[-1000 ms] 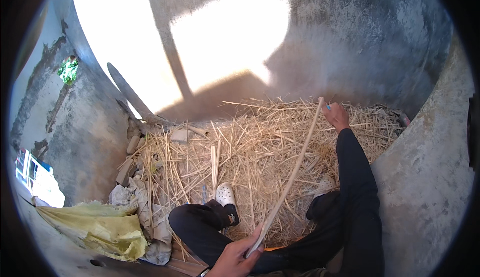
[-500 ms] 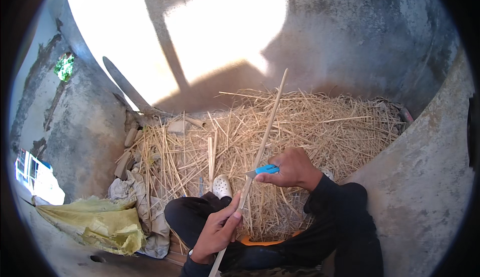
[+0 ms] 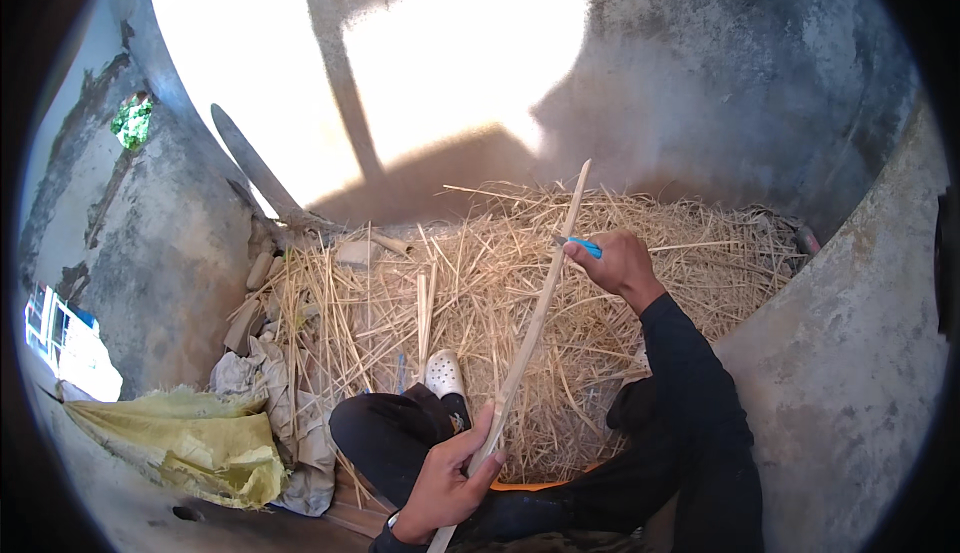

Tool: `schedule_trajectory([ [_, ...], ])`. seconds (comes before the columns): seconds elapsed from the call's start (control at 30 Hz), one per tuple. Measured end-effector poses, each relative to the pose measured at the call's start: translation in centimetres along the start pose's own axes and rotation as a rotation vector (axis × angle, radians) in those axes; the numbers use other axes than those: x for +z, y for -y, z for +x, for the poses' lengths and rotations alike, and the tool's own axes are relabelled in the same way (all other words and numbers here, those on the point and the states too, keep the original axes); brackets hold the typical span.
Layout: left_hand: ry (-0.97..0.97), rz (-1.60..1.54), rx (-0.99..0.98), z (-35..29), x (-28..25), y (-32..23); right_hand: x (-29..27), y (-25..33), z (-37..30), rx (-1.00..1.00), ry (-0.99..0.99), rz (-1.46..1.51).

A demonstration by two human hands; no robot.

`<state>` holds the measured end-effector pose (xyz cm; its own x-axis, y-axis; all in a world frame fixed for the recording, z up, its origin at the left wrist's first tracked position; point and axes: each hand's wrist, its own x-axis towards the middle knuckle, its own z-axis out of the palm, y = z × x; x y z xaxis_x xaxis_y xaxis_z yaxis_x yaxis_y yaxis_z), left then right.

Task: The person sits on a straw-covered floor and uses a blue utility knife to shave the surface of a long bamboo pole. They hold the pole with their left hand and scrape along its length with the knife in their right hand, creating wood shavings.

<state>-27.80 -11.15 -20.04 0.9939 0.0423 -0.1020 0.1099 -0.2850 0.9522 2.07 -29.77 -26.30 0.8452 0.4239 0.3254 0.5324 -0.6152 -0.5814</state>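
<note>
A long, pale wooden or bamboo strip [image 3: 532,338] slants up and away from my lap, its far tip over the straw. My left hand [image 3: 455,480] is closed around its lower part. In my right hand [image 3: 617,265] is a utility knife with a blue handle [image 3: 584,246], gripped in closed fingers. The short blade meets, or nearly meets, the strip's edge in its upper part. Whether it cuts in I cannot tell.
Straw and thin shavings [image 3: 690,263] cover the floor ahead. Two pale strips [image 3: 427,308] lie near my white clog [image 3: 443,374]. A yellow woven sack [image 3: 190,443] lies at the left. A grey wall [image 3: 700,73] rises behind, and a sloping concrete surface [image 3: 830,353] stands at the right.
My right hand has moved the knife up along the strip, away from my left hand, and my right arm is stretched farther out. My left hand still grips the strip, slightly lower and to the right.
</note>
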Motion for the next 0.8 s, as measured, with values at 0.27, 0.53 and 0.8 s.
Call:
schedule_trajectory([
  [0.27, 0.009, 0.014, 0.017, -1.6, -0.2, -0.7, 0.1, -0.3, 0.4, -0.087, -0.075, 0.016],
  [0.53, 0.137, 0.028, -0.054, -1.8, 1.0, -1.5, -3.2, -8.6, 4.7, 0.204, -0.132, -0.127],
  [0.8, 0.255, -0.163, -0.236, -1.8, 1.4, -2.6, -4.9, -19.8, 3.3, 0.698, -0.280, -0.066],
])
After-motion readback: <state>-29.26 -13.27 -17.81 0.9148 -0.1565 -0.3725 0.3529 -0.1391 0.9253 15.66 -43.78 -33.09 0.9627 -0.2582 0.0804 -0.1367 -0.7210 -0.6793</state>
